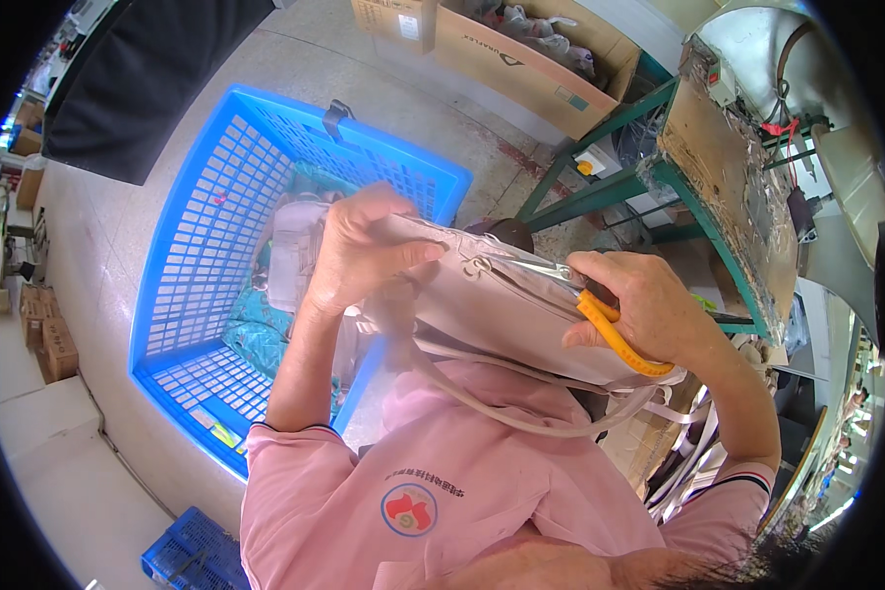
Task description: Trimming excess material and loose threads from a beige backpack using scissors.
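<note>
Before my chest hangs a pale pinkish-beige bag [497, 320] with a long strap [521, 418] looping below it. My left hand [359, 251] grips the bag's upper left end, thumb lying over its edge. My right hand [644, 300] is closed around a pair of scissors [612, 339] with orange handles. Their metal blades point left across the top of the bag, close to a small looped piece [477, 264] that may be a zipper pull. Whether the blades touch the fabric, I cannot tell.
Behind my left arm stands a big blue plastic basket [305, 128] holding pale bags and teal wrapping. A green-framed workbench [728, 177] is at the right. At the back sits a cardboard box [521, 64] with plastic bags. A smaller blue crate [197, 551] lies lower left.
</note>
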A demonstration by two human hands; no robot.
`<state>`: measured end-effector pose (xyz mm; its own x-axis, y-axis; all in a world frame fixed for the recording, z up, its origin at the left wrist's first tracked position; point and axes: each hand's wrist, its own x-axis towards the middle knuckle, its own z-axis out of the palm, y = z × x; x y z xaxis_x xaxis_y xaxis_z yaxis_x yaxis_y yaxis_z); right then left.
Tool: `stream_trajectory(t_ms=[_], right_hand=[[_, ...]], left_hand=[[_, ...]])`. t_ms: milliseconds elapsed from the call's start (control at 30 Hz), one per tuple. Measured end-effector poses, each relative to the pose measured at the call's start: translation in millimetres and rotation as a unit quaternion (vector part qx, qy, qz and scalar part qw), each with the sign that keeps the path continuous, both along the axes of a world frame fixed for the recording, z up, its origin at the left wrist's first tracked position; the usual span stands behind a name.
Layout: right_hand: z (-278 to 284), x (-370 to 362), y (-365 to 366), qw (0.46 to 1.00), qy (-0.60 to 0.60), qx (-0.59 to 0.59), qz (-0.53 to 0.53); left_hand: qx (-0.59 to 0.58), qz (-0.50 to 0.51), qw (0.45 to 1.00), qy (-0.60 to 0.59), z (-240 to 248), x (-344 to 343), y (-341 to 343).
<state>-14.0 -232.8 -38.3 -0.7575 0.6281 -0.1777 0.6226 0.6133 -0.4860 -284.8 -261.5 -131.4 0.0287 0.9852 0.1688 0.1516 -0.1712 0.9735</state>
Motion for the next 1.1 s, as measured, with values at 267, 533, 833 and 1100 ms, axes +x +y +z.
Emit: stream_trajectory(t_ms=[267,533,833,1100], right_hand=[[4.7,0.6,-5.1,0.996,-0.063,0.065,-0.014],[2.8,0.3,-3.3,0.998,-0.049,0.034,0.0],[-0.5,-0.4,-3.0,0.998,-0.048,0.029,0.003],[-5.4,-8.7,3.8,0.988,0.028,0.148,0.038]], left_hand=[[0.023,0.002,1.0,0.018,-4.7,-1.7,-1.8],[0.031,0.015,0.999,0.012,-7.2,-1.5,-4.7],[0.018,0.023,0.999,0.027,-7.2,-1.4,-4.5],[-0.001,-0.012,1.0,0.003,-2.5,-2.9,-0.6]])
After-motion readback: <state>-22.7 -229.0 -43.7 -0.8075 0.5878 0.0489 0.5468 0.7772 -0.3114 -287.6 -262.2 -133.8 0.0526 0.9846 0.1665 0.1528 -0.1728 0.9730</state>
